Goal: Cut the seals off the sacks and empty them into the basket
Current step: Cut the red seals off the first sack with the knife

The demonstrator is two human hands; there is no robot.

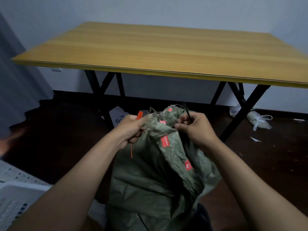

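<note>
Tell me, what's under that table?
Under the table are its black crossed legs, dark floor, a white sheet marked "6-", and a white plastic bag by the right legs. The sack and hands hide the floor nearer the camera.

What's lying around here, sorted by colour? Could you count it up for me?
Green: 1, the sack both hands grip
Red: 1, the seal in the left hand
White: 2, the basket and the plastic bag
Yellow: 1, the table
Black: 1, a thin tool in the right hand
Total: 6
</note>
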